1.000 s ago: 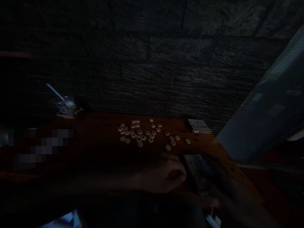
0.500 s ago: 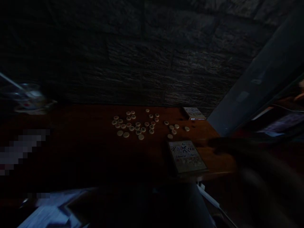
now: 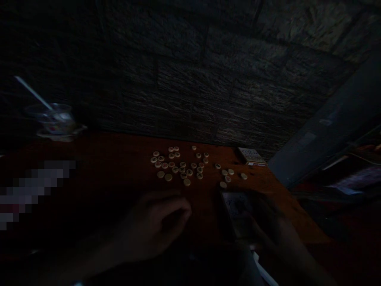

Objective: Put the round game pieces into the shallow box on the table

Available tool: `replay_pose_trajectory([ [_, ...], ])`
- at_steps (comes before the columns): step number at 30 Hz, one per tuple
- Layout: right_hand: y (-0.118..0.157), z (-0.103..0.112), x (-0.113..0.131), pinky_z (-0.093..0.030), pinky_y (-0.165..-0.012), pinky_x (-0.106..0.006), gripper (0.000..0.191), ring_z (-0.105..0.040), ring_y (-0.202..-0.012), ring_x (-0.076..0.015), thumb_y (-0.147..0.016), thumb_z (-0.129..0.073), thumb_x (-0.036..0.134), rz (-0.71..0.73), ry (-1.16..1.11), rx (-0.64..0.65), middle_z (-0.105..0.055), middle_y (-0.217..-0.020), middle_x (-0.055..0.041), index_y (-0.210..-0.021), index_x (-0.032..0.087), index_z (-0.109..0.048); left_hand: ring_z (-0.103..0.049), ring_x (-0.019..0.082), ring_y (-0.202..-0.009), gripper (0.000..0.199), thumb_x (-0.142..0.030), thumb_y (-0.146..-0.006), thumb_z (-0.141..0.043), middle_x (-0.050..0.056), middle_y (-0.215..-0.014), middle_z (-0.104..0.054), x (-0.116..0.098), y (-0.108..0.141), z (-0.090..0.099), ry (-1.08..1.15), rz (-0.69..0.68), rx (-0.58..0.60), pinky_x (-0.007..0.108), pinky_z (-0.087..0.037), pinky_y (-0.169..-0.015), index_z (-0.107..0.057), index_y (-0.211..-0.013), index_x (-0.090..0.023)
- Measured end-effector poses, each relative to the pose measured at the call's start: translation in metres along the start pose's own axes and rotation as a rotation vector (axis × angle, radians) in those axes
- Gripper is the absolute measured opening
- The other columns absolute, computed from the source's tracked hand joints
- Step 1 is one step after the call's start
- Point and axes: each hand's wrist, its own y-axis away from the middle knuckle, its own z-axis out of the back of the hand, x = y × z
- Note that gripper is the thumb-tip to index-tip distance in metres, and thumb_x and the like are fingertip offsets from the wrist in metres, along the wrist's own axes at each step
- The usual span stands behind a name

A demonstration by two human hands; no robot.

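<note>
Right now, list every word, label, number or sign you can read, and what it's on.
None can be read for certain.
Near box: dark lettering, too blurred, partly hidden by the right hand.
Far box: markings too small.
Round pieces: marks too small.

our bare left hand [image 3: 157, 228] left of lower centre, our bare right hand [image 3: 275, 226] at lower right, our uncovered forearms [image 3: 104, 254] fading into shadow, very dark clothing [image 3: 190, 272] at bottom centre, our dull greyish trouser leg [image 3: 248, 268] beside it

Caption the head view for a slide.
Right hand over a box, left hand curled nearby, round pieces scattered beyond.
</note>
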Motion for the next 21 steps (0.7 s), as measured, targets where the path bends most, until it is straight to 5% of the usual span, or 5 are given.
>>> replay_pose_trajectory([
  [3, 0.002, -0.030, 0.009, -0.058, -0.103, -0.054, 0.044, -0.063, -0.125, -0.0344, -0.102, -0.050, 0.043, 0.029, 0.031, -0.008, -0.063, -0.135, -0.0156, -0.140, 0.022, -0.057, -0.065, 0.014, -0.071, 0.024, -0.025, -0.101, -0.050, 0.000, -0.079, -0.070, -0.019, -0.096, 0.046, 0.016, 0.101, 0.059, 0.029, -0.046, -0.065, -0.071, -0.088, -0.021],
  [5, -0.003, -0.041, 0.026, -0.056, -0.105, -0.056, 0.040, -0.061, -0.124, -0.0346, -0.103, -0.049, 0.042, 0.026, 0.043, -0.009, -0.062, -0.133, -0.0157, -0.137, 0.021, -0.059, -0.063, 0.015, -0.069, 0.025, -0.026, -0.100, -0.050, -0.001, -0.075, -0.068, -0.033, -0.126, 0.053, 0.020, 0.113, 0.111, 0.029, -0.044, -0.062, -0.070, -0.086, -0.021],
  [11, -0.035, -0.037, 0.068, -0.050, -0.107, -0.063, 0.049, -0.053, -0.131, -0.0415, -0.101, -0.053, 0.048, 0.004, -0.034, 0.070, -0.055, -0.145, -0.0200, -0.139, 0.017, -0.059, -0.067, 0.027, -0.109, 0.047, -0.054, -0.088, -0.069, 0.008, -0.128, -0.067, -0.045, -0.126, 0.040, 0.011, 0.149, 0.214, 0.042, -0.054, -0.090, -0.063, -0.124, -0.024],
  [17, -0.070, -0.009, 0.028, -0.058, -0.099, -0.050, 0.048, -0.068, -0.120, -0.0316, -0.097, -0.062, 0.047, 0.047, -0.458, 0.119, -0.069, -0.135, -0.0129, -0.138, 0.023, -0.061, -0.039, 0.044, -0.146, 0.120, -0.078, -0.064, -0.076, 0.019, -0.163, -0.039, -0.038, -0.123, 0.032, -0.148, 0.100, 0.299, 0.060, -0.040, -0.115, -0.034, -0.160, -0.019],
  [21, -0.130, -0.016, 0.010, -0.061, -0.085, -0.042, 0.038, -0.074, -0.103, -0.0279, -0.091, -0.068, 0.041, 0.059, -0.541, 0.134, -0.076, -0.120, -0.0115, -0.123, 0.019, -0.071, -0.032, 0.049, -0.146, 0.130, -0.087, -0.062, -0.067, 0.023, -0.162, -0.040, -0.036, -0.136, 0.016, -0.221, 0.079, 0.369, 0.067, -0.032, -0.118, -0.031, -0.163, -0.013],
])
